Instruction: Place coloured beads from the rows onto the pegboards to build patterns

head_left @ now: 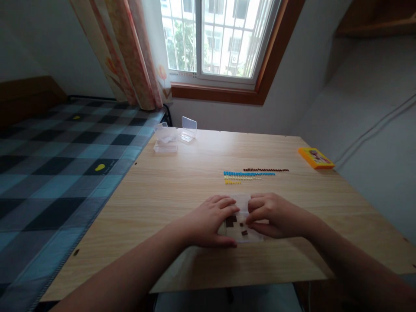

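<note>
Board [250, 236] clear, brown beads [231, 221] on it: left hand [211, 221] flat on edge, right hand [273, 214] fingertips pinched together.

Light wooden table [182, 182], white walls [312, 86], wood-framed barred window [221, 39] letting in daylight, floral curtain [130, 52], checked bed cover [48, 173] left.

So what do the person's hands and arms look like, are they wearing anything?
The left hand and right hand are bare: no gloves, rings or watch that I can see. The left forearm and right forearm are bare too, with no sleeve in view down to the picture's edge.
</note>
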Demonstrator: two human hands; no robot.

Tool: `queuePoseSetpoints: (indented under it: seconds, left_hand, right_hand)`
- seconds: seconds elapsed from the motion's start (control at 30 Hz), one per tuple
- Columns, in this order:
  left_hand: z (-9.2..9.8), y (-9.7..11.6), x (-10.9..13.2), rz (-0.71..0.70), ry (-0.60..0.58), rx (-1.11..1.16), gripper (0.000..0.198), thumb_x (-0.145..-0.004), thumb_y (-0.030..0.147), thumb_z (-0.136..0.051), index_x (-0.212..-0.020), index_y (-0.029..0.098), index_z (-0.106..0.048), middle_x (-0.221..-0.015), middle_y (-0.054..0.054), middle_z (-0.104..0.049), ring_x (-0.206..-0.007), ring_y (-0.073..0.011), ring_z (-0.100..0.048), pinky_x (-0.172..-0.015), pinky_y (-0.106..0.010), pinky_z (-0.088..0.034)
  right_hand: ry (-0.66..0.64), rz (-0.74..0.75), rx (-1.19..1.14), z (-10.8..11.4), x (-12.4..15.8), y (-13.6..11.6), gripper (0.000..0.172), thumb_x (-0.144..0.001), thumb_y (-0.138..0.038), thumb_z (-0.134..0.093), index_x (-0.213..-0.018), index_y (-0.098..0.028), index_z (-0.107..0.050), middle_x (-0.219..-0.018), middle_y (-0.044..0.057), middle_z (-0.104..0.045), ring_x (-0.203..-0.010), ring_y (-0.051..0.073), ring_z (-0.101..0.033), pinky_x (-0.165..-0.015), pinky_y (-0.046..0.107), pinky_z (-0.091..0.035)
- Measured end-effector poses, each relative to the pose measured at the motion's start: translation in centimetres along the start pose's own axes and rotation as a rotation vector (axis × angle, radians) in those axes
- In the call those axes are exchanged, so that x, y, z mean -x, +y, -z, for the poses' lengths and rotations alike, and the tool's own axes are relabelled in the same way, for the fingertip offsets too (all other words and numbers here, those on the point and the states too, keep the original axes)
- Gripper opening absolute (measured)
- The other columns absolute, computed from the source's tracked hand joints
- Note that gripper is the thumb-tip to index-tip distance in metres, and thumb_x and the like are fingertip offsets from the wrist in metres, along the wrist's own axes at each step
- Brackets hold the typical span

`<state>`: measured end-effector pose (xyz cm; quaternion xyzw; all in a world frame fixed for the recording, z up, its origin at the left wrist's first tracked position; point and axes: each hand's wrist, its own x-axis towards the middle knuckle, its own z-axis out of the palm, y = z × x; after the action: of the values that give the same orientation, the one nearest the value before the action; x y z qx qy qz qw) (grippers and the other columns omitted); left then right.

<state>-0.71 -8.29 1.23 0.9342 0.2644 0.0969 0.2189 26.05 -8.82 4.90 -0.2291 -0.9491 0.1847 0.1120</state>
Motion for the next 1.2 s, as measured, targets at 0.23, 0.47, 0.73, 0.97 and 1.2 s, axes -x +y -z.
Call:
queuePoseSetpoints:
  seconds: [0.23, 0.47, 0.73, 0.97, 1.2]
  left_hand:
    - [-0.2, -0.1, -0.1, 0.004, -0.001, -0.014, 0.086, -0.079, 0.069, -0.074, -0.147, 0.02, -0.054, -0.156, -0.016, -0.05, -0.145, -0.0367, -0.043, -0.123, -0.052, -0.032]
    - [0.1, 0.0, -0.1, 0.023, -0.01, -0.009, 0.085, -0.078, 0.068, -0.074, -0.147, 0.022, -0.055, -0.156, -0.015, -0.05, -0.144, -0.0375, -0.044, -0.122, -0.053, -0.033]
    - [0.4, 0.2, -0.2, 0.035, -0.021, -0.004, 0.085, -0.077, 0.067, -0.077, -0.145, 0.02, -0.056, -0.155, -0.017, -0.051, -0.143, -0.0388, -0.045, -0.121, -0.055, -0.034]
    - [0.6, 0.3, -0.2, 0.034, -0.024, 0.013, 0.085, -0.078, 0.065, -0.077, -0.147, 0.021, -0.054, -0.156, -0.016, -0.05, -0.144, -0.0387, -0.044, -0.121, -0.055, -0.033]
    - [0.7, 0.3, -0.2, 0.04, -0.018, 0.032, 0.084, -0.077, 0.063, -0.079, -0.147, 0.024, -0.054, -0.155, -0.015, -0.051, -0.144, -0.038, -0.044, -0.121, -0.055, -0.035]
  right_hand:
    - [0.127, 0.019, -0.127, -1.9, 0.5, 0.6, 0.03, -0.079, -0.01, -0.056, -0.094, -0.024, -0.078, -0.08, 0.002, -0.064, -0.074, 0.016, -0.056, -0.071, 0.031, -0.04]
    - [0.151, 0.013, -0.07, -2.2, 0.8, 0.7, 0.032, -0.075, -0.014, -0.053, -0.093, -0.024, -0.078, -0.08, 0.004, -0.064, -0.074, 0.019, -0.053, -0.071, 0.034, -0.038]
    - [0.115, 0.013, 0.023, -2.9, 0.7, 1.0, 0.033, -0.074, -0.014, -0.054, -0.094, -0.025, -0.078, -0.08, 0.004, -0.063, -0.074, 0.02, -0.053, -0.073, 0.037, -0.039]
    - [0.131, -0.006, 0.003, -2.7, 0.8, 1.1, 0.032, -0.071, -0.012, -0.054, -0.088, -0.024, -0.078, -0.078, 0.004, -0.062, -0.073, 0.019, -0.052, -0.072, 0.035, -0.039]
    - [0.117, 0.043, -0.059, -3.2, 0.3, 0.9, 0.015, -0.084, -0.021, -0.062, -0.086, -0.025, -0.077, -0.076, 0.002, -0.062, -0.075, 0.019, -0.053, -0.073, 0.035, -0.038]
